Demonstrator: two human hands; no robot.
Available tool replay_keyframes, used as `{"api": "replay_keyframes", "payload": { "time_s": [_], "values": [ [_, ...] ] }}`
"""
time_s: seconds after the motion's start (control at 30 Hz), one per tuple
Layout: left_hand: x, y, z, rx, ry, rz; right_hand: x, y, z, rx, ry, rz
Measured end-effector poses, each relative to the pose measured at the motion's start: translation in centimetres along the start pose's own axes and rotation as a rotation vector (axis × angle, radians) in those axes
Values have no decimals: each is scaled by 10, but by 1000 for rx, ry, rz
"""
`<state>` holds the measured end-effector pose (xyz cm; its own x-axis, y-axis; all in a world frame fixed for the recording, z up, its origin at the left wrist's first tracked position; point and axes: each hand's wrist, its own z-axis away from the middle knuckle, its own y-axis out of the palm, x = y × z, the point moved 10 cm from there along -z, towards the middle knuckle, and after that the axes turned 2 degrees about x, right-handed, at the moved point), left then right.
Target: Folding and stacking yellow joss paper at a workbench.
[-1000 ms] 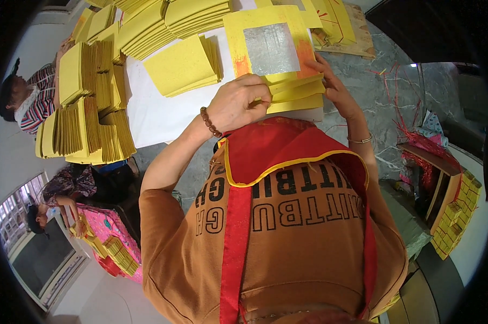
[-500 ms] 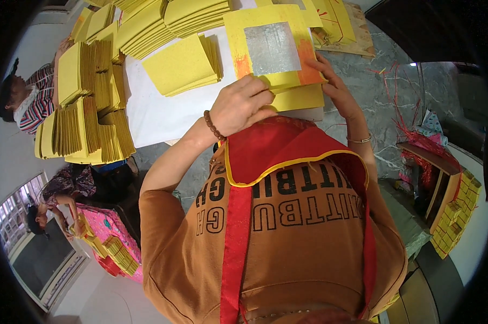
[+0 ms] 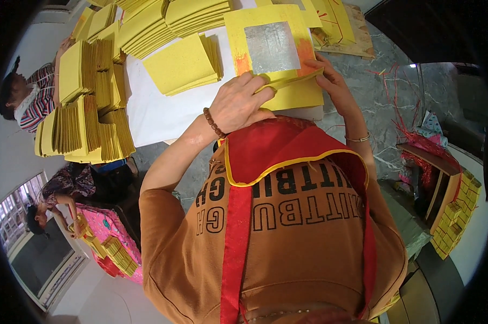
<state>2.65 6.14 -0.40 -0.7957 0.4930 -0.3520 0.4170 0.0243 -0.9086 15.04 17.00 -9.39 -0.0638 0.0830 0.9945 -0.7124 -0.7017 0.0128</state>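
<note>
The yellow sheet [image 3: 234, 29] lies on the white table top [image 3: 152, 116], and it has a shiny silver square [image 3: 272, 47] on it. I will tell all places from that square. Just below the square, a thin yellow strip [image 3: 293, 79] now stands a bit bent up. A second ago the loose yellow layers there hung wavy and spread; now they look more gathered — the edge is neater. To me, that means the fold is started but not pressed flat.

The left hand [image 3: 241, 102] is below and left of the square, fingers bent and bunched close at the strip. Its thumb is mostly hidden, so I can't tell how hard it pinches. The right hand [image 3: 338, 89] is below and right of the square, thumb and first finger apart, one on each side of the strip's end. I can't tell if they squeeze it.

Left of the square sits a small yellow pile [image 3: 180, 65] — no hand touches it.
</note>
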Motion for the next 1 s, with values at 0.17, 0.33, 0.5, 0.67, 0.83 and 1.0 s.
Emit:
{"api": "replay_keyframes", "payload": {
  "time_s": [0.17,0.33,0.5,0.67,0.83,1.0],
  "values": [
    [4,-2,-1,21,-10,94,1,0,0,12,-19,-2],
    [0,-6,-2,-21,27,118,0,0,0,24,-28,-2],
    [1,-10,-1,-61,20,163,0,-1,0,64,-61,-19],
    [12,-16,1,-198,-50,170,7,11,6,156,-118,-108],
    [1,-21,7,-297,60,52,2,1,-2,-57,-107,65],
    [18,-26,21,-280,-6,195,2,0,-4,-56,-140,130]
  ]
}}
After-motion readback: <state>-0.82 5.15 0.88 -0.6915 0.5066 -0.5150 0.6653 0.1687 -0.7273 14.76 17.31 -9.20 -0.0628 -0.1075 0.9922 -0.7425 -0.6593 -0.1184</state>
